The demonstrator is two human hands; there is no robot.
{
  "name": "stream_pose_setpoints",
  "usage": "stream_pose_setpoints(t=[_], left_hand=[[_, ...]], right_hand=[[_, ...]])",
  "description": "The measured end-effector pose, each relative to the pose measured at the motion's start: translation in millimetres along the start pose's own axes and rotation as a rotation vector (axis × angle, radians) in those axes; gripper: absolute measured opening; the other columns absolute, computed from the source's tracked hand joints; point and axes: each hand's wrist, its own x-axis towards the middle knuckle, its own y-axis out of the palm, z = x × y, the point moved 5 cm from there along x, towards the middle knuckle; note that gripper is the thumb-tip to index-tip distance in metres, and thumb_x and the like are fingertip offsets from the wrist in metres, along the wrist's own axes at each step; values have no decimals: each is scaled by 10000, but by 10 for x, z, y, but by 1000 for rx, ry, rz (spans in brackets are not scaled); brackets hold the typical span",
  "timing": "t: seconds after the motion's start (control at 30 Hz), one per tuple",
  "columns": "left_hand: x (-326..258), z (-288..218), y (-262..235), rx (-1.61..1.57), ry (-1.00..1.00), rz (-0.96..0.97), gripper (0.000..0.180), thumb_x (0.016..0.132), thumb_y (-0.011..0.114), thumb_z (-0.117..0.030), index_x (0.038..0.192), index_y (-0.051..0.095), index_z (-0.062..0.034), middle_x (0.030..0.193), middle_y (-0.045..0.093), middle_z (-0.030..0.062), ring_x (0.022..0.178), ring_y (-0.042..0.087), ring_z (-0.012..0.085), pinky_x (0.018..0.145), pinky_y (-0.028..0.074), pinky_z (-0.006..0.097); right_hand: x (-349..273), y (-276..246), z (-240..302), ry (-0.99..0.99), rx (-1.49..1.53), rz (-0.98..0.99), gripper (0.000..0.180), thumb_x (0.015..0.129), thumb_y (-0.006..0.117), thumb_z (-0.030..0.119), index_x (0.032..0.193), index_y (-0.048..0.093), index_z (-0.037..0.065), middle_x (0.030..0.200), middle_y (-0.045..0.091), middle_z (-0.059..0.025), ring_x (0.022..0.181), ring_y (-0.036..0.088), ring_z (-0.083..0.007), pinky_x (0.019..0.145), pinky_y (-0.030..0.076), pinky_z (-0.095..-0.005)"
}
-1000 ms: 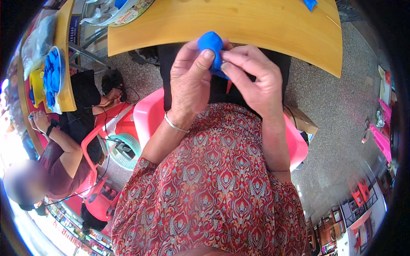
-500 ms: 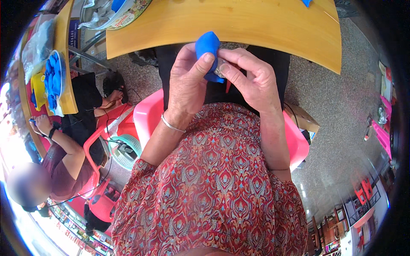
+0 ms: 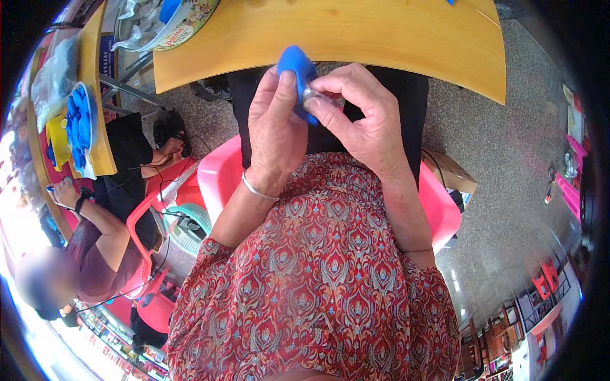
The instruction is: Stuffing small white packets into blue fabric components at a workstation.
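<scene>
Just in front of the table's near edge, my left hand (image 3: pixel 277 117) grips a small blue soft piece (image 3: pixel 295 63), thumb laid across its side. Its rounded top sticks up above the thumb, and a narrower part hangs down between my hands. My right hand (image 3: pixel 362 111) is closed in a pinch, thumb against forefinger, on a small crumpled, greyish see-through bit (image 3: pixel 311 94), perhaps plastic film, at the right side of the blue piece. Fingers partly hide where the two meet.
Ahead is a yellow wooden table (image 3: pixel 356 38) with a round tin (image 3: pixel 190 28) holding plastic bags. At left, a basin of blue pieces (image 3: pixel 81 120) stands on another table, beside a seated person (image 3: pixel 105 254). A mint basket (image 3: pixel 189 228) and a cardboard box (image 3: pixel 454 174) flank my pink chair (image 3: pixel 216 181).
The blue piece has shifted slightly left and tilted in my left hand. My right hand has turned, and more of the see-through bit shows between its fingertips.
</scene>
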Motion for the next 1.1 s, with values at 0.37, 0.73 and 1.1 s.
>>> stream_pose_setpoints(t=[0.37, 0.73, 1.1], left_hand=[[16, -57, 256, 67, 20, 230, 438, 1008, 411, -311, 1304, 438, 11, 1284, 525, 190, 1183, 511, 253, 1017, 397, 372], [-30, -22, 315, -16, 48, 386, 592, 902, 621, -219, 1376, 332, -12, 1413, 397, 181, 1214, 481, 248, 972, 433, 373], [-47, -34, 193, -49, -69, 274, 618, 888, 588, -90, 1424, 298, 7, 1470, 335, 189, 1371, 316, 290, 1095, 316, 413]], right_hand=[[-49, -33, -166, 333, 629, 132, 158, 875, 654, 61, 1010, 695, -11, 890, 635, -32, 922, 591, -113, 796, 471, -248], [-59, -9, -75, 300, 509, -119, 194, 851, 654, -37, 1042, 623, -24, 857, 639, -39, 728, 606, -75, 625, 511, -204], [18, -52, 13, 182, 34, -97, 129, 762, 726, 33, 865, 652, 9, 787, 643, -71, 688, 642, -114, 568, 502, -236]])
